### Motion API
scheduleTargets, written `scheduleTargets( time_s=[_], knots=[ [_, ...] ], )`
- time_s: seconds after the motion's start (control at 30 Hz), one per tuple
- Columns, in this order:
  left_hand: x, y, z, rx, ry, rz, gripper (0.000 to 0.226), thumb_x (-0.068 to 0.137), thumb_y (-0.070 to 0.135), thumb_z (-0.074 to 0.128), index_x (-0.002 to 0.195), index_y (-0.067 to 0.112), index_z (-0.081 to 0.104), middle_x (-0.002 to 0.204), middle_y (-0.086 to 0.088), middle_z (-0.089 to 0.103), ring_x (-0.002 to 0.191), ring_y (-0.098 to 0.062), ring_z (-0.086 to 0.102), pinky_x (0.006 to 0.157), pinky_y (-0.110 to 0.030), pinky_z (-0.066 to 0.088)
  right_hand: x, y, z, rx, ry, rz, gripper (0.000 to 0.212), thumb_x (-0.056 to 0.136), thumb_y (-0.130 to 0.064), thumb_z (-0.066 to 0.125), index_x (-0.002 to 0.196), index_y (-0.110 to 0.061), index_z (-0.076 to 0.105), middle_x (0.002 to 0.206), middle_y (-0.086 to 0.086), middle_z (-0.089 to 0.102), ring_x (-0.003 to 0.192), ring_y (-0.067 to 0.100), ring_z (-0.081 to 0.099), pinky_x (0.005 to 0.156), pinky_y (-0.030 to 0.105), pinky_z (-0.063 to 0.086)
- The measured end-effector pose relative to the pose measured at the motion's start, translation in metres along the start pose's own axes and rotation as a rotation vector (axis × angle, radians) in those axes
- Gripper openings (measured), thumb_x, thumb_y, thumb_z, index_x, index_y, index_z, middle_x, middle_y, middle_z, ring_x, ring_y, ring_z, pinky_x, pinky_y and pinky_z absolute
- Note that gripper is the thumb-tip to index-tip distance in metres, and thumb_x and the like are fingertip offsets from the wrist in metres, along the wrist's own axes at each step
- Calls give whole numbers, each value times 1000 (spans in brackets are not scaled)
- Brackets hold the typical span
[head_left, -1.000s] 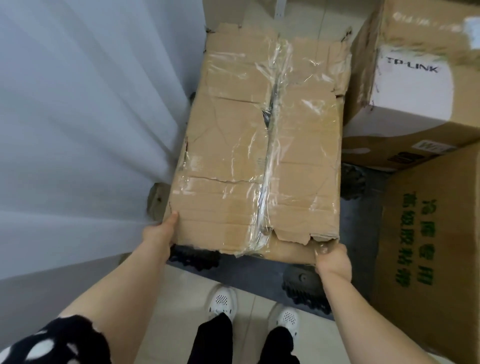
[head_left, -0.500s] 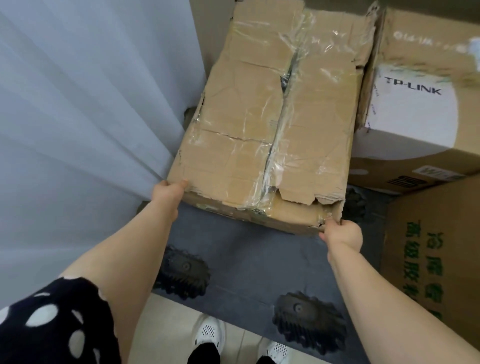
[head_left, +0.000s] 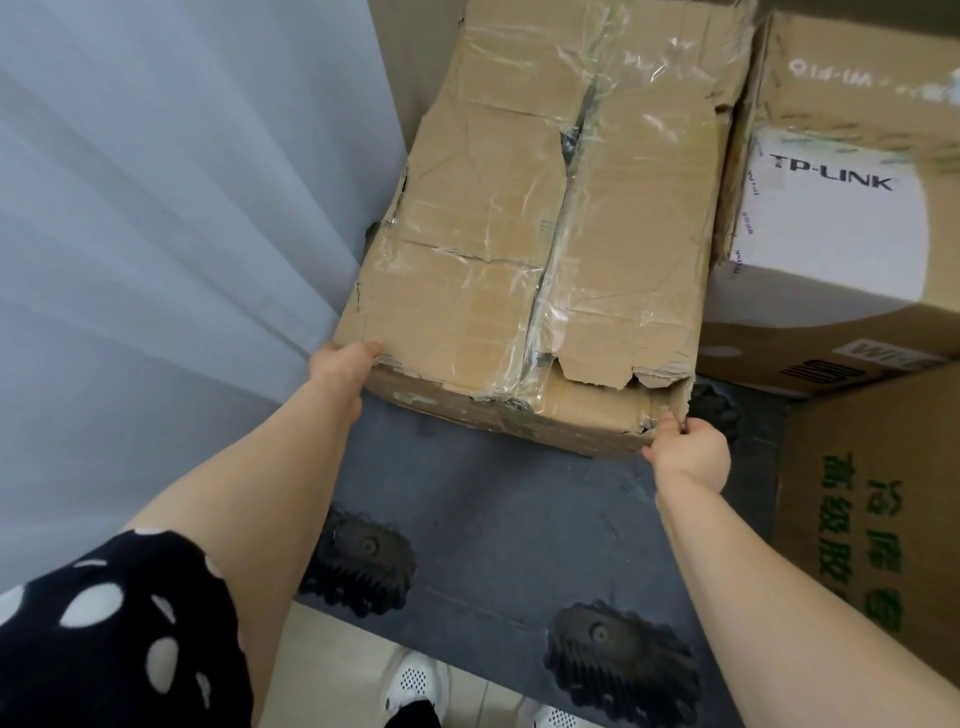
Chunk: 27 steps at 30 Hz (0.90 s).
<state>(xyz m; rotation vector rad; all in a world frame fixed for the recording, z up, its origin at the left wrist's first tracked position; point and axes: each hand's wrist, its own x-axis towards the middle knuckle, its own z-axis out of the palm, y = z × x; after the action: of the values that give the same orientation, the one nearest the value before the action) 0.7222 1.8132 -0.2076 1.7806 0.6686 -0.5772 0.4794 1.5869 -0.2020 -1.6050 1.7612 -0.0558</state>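
Carton (head_left: 519, 249) on platform (head_left: 493, 519), between curtain (head_left: 156, 234) and TP-LINK box (head_left: 841, 249) (right, touching)

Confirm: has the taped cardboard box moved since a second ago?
Yes. The taped box slid away from the person, deeper onto the dark platform; more bare platform now shows before it.

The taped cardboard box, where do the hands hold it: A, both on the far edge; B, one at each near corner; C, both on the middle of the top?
B: the left hand grips the taped cardboard box at its near left corner, the right hand at its near right corner.
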Motion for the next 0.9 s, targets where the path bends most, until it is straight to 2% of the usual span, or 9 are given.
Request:
scheduleTargets(
  time_s=[0.2,0.4,0.73,0.83,0.9],
  knots=[
    [2,7,1,15,13,-19,44,81,6,70,121,2,51,120,-14,61,106,-32,61,96,-40,51,0,-3,3,-7,12,-12,34,98,-32,47,106,-5,66,100,17,69,93,35,66,85,45,53],
    [2,13,2,40,-3,-38,45,81,7,69,122,3,51,119,-15,62,105,-32,62,95,-41,51,-1,-7,5,1,16,-3,34,98,-32,47,109,-5,66,102,16,69,95,35,66,86,47,52],
    [-2,16,3,135,17,-23,44,80,2,66,122,4,52,119,-15,61,106,-33,60,95,-42,51,-1,-11,4,18,18,-2,32,99,-30,46,97,-5,66,96,17,68,92,34,66,84,45,52],
    [-4,15,2,196,16,-2,47,82,-1,63,127,3,50,124,-14,58,112,-33,56,98,-41,48,-2,-12,1,-6,15,-17,34,101,-28,42,96,-3,64,89,15,61,90,32,59,73,34,41],
    [-8,14,2,228,-1,11,50,83,-4,61,130,4,47,127,-13,55,115,-33,53,101,-40,46,-6,-13,-2,-17,6,-34,41,103,-30,37,107,2,63,92,16,57,89,30,54,74,34,37]
  ],
)
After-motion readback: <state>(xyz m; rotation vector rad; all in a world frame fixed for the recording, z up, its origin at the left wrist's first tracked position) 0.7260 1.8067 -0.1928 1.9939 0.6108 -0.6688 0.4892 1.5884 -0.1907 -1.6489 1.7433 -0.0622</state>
